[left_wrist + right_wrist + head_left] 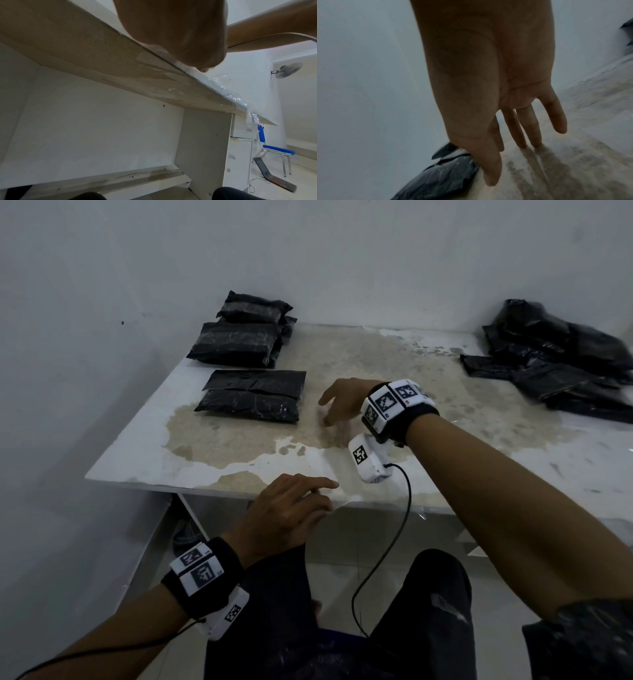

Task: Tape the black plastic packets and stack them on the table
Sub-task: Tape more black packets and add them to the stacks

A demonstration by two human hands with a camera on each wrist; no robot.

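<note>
The right hand (337,402) hangs over the middle of the table (445,440), fingers (529,127) straight and slightly spread, holding nothing; two fingertips reach down to the worn top or very near it. Just to its left lies a single black plastic packet (251,395), flat, its near edge roughly parallel to the table's front edge; a narrow strip of bare top separates it from the hand. Behind that packet, against the back wall, sits a stack of black packets (245,337), apart from the single one. At the far right back corner is a loose heap of black packets (555,361), well apart from the hand, with broad open tabletop between.

The left hand (291,508) rests at the front edge of the table, fingers loosely bent and close together, the index pointing right along the rim; the left wrist view shows a fingertip touching crumpled clear plastic film (228,86) that hangs from that edge.

The tabletop is white with its coating peeled to a large beige patch. White walls close in on the left and back. Beyond the table stand a blue chair (274,150) and a wall fan (289,69).
</note>
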